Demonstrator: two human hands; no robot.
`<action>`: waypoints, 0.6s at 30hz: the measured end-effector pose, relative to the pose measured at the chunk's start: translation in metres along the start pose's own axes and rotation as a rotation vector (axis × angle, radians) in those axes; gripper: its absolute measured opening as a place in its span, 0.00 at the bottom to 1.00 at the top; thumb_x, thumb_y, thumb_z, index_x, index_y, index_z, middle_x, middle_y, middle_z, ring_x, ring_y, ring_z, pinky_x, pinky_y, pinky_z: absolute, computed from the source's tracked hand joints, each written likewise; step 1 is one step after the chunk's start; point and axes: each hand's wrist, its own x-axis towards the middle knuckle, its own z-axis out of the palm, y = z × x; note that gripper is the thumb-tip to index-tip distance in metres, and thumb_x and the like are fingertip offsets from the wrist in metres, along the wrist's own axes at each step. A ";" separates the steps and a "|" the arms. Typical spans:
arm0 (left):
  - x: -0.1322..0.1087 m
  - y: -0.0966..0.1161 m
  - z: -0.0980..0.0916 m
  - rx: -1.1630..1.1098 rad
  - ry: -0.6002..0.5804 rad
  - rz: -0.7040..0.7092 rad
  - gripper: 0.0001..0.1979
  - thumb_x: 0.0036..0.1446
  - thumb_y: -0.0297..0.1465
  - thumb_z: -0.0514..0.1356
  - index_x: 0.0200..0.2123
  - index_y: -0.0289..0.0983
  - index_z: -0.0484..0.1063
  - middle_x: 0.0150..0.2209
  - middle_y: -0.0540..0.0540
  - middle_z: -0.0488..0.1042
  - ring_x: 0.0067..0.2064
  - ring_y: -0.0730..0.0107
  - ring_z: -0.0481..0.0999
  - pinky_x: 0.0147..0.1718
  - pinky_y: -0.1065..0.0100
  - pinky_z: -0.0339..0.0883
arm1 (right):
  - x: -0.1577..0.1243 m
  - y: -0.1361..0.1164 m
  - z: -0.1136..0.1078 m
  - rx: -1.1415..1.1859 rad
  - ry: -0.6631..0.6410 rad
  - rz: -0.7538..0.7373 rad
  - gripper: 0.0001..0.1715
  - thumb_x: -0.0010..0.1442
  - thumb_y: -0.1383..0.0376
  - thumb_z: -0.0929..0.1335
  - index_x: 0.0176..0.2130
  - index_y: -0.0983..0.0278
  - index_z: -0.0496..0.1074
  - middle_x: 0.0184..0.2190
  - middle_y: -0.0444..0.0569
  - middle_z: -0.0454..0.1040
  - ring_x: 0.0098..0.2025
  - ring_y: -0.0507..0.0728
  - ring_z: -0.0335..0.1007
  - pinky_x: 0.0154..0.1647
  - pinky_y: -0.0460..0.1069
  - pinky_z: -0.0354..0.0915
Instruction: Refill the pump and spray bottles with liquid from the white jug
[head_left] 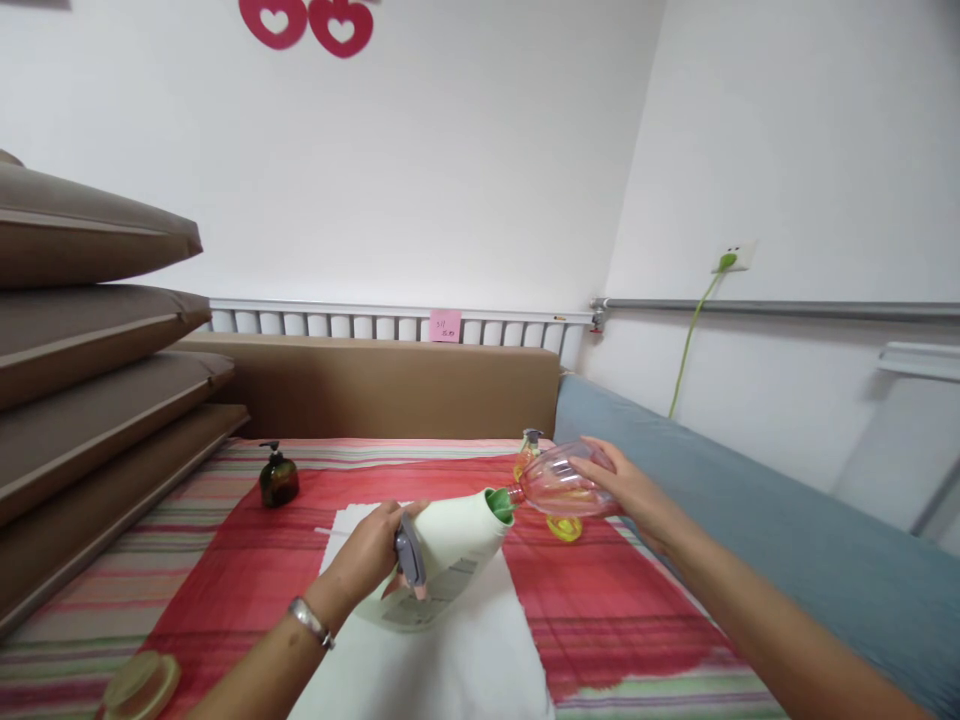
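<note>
My left hand (367, 548) is closed at the side of a large pale green plastic jug (454, 530), which is tilted with its open mouth to the upper right. A grey trigger spray head (409, 550) is by the same fingers, against the jug. My right hand (619, 485) is closed around a clear pinkish plastic bottle (566, 480), held nearly level. The bottle's neck meets the jug's green-lined mouth; I cannot tell whether liquid flows. Behind the bottle stands a partly hidden pump bottle (527, 452). A yellow item (564, 527) shows below it.
A dark pump bottle (278, 480) stands at the left on a red striped cloth (600, 610). White cloth (487, 650) lies under the jug. A beige lid-like object (141, 686) is at the lower left. Stacked brown cushions (97, 345) rise at left; a blue-grey padded side (720, 510) runs along the right.
</note>
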 end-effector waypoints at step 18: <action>-0.002 0.008 -0.005 -0.065 -0.031 -0.019 0.36 0.39 0.19 0.49 0.56 0.39 0.63 0.28 0.50 0.72 0.26 0.72 0.71 0.27 0.73 0.65 | 0.001 -0.037 0.013 -0.483 0.003 -0.222 0.37 0.48 0.53 0.70 0.56 0.61 0.61 0.51 0.56 0.69 0.52 0.66 0.65 0.52 0.59 0.62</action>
